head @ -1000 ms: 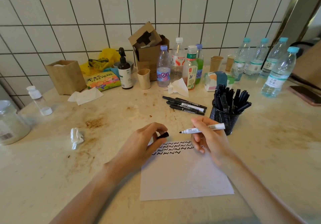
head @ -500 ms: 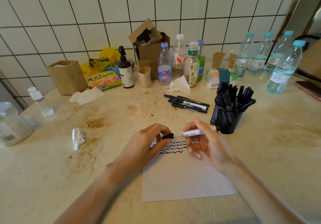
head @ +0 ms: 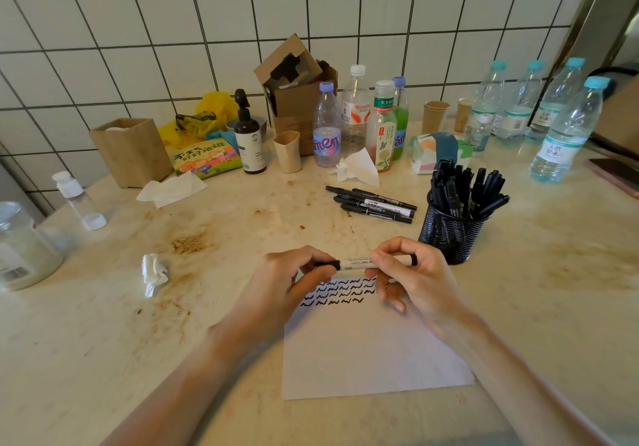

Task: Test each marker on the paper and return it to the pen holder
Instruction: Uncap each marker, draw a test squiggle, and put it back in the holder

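Observation:
A white-barrelled marker (head: 356, 263) lies level between both hands, above the top of the white paper (head: 366, 348). My left hand (head: 290, 290) pinches its black cap end, which sits on the marker. My right hand (head: 411, 279) grips the barrel's right half. Rows of black squiggles (head: 340, 291) mark the paper's top edge. The black mesh pen holder (head: 449, 231), full of black markers, stands just right of my right hand. Three black markers (head: 375, 203) lie loose on the table behind the hands.
Bottles (head: 366, 127), a cardboard box (head: 294, 93), cups and a dark pump bottle (head: 249, 137) line the tiled wall. Water bottles (head: 563, 134) stand at the back right. A crumpled tissue (head: 154, 272) lies left; a jar (head: 20, 248) sits at the far left edge.
The cap in my left hand and the marker in my right came together; the cap now sits on the tip. Both hands rose slightly above the paper.

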